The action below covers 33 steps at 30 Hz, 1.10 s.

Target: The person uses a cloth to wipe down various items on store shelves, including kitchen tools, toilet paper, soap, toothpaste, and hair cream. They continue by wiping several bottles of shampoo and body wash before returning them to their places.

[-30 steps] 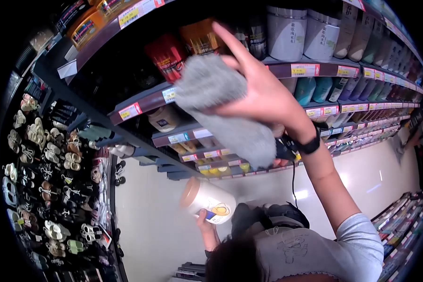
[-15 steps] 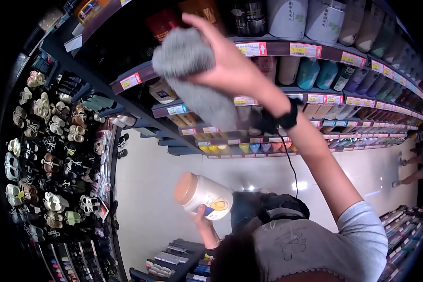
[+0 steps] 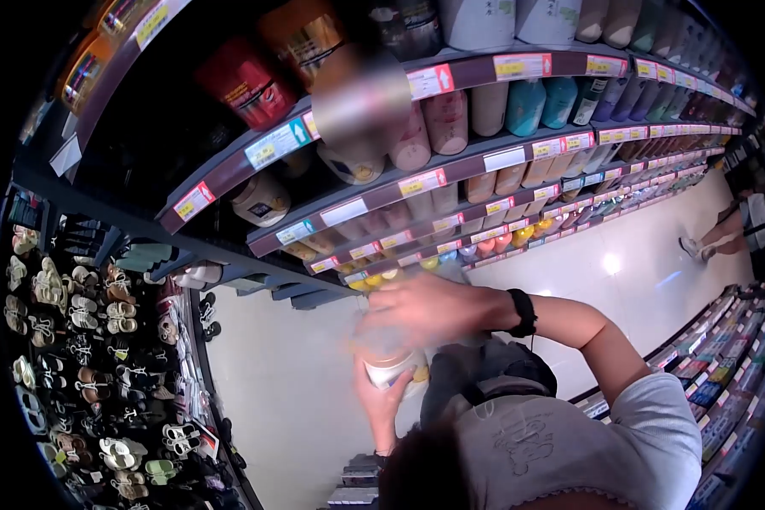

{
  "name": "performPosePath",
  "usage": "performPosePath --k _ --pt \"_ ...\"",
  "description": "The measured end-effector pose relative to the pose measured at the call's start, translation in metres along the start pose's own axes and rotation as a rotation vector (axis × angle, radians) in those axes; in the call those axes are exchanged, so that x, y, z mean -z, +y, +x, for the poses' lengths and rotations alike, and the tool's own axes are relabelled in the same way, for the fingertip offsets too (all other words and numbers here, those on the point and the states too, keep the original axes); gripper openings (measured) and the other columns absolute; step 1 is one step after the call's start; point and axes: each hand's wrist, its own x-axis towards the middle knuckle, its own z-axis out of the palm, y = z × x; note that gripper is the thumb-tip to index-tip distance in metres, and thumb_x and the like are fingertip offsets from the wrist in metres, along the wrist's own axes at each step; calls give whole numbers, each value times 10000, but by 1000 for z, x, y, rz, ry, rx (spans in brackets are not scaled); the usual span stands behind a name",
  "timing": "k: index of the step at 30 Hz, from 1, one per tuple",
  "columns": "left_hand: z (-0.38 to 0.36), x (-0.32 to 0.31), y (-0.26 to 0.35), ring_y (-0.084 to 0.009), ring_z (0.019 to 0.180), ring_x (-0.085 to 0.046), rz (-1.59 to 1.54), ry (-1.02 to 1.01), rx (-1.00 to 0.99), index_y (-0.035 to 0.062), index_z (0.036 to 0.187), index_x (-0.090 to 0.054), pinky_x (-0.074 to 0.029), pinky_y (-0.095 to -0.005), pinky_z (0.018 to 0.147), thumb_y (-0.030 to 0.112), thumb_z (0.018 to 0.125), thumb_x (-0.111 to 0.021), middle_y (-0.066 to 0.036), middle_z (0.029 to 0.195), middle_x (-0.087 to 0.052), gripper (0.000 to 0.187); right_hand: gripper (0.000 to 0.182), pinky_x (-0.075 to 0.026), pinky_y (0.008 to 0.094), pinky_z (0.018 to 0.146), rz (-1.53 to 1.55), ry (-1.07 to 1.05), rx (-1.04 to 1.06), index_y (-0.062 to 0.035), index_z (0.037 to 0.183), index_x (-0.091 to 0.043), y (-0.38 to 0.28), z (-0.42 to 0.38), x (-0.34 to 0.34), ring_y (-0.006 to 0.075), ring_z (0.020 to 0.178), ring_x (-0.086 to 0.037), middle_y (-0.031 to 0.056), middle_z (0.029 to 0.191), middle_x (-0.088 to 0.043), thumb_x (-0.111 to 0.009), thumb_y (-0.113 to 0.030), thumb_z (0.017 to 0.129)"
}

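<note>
My left hand is wrapped round a white jar with a copper-coloured lid, low in front of my body. Fingers cover part of the jar's side, and a yellow print shows at its edge. Over the lid lies my right hand, smeared by motion. A grey cloth shows behind that hand's knuckles; most of it is hidden. The contact between cloth and lid is too blurred to make out.
Shelves of bottles and jars curve across the top, with price tags along their edges. A blurred pale object shows at the upper shelf edge. Shoe racks stand at left. Another person's legs appear at far right.
My right hand has come down from the upper shelf to the jar's lid, bringing the grey cloth. The jar has turned more upright in my left hand. The view has shifted.
</note>
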Motion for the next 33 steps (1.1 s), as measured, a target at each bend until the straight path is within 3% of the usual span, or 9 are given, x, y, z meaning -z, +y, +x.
performPosePath --k 4,6,9,13,20,22,24,27,33 --pt "11 32 -6 -194 965 -647 69 -81 -11 20 1244 -534 -511 -339 851 100 621 -867 -110 1065 -674 711 486 -493 402 817 373 110 75 -108 1216 -601 23 13 -14 314 936 -610 109 1038 -596 -681 -181 743" --pt "17 46 -11 -216 1003 -652 108 -103 -80 21 1267 -526 -509 -350 873 102 613 -869 -122 1102 -669 742 497 -500 393 809 164 217 9 -130 1222 -605 58 22 -40 308 941 -611 100 1041 -609 -682 -159 732" --pt "24 52 8 -223 1022 -659 204 -72 -156 13 1264 -524 -510 -354 886 112 601 -873 -121 1099 -674 756 469 -505 391 804 45 53 -98 -146 1204 -620 51 30 -57 300 954 -610 92 1026 -621 -672 -161 738" --pt "33 56 21 -286 1118 -621 217 -23 -105 40 1357 -469 -480 -358 946 129 589 -880 -157 1206 -626 875 488 -504 375 832 276 228 -156 -165 1218 -627 47 37 -42 284 971 -604 76 1039 -619 -675 -167 733" --pt "48 29 18 -296 1070 -634 328 193 -51 20 1355 -462 -487 -359 928 145 581 -887 -173 1173 -631 891 505 -489 388 802 89 103 406 -161 1244 -623 53 63 -12 283 930 -590 80 982 -597 -634 -180 739" --pt "50 17 21 -282 1064 -636 352 228 -62 12 1355 -459 -488 -357 926 150 584 -886 -173 1164 -633 892 515 -492 401 727 237 47 280 -150 1223 -631 78 73 -2 281 881 -586 89 940 -586 -641 -174 709" --pt "54 3 32 -257 1062 -636 359 250 -58 7 1357 -458 -488 -353 922 153 591 -885 -171 1156 -636 889 496 -506 394 838 272 2 210 -141 1195 -660 96 78 6 316 972 -612 141 1022 -635 -689 -188 702" --pt "60 -19 31 -215 1045 -630 265 366 5 8 1358 -457 -484 -336 917 141 598 -876 -147 1157 -638 878 538 -517 376 808 166 -38 396 -137 1149 -684 84 68 18 286 927 -619 105 987 -634 -737 -90 616" --pt "73 -33 25 -209 1016 -614 -193 550 66 -4 1295 -492 -481 -325 898 100 683 -792 -97 1114 -628 690 536 -513 335 648 247 399 366 -143 1108 -707 91 57 10 257 811 -602 84 929 -601 -747 -44 583"
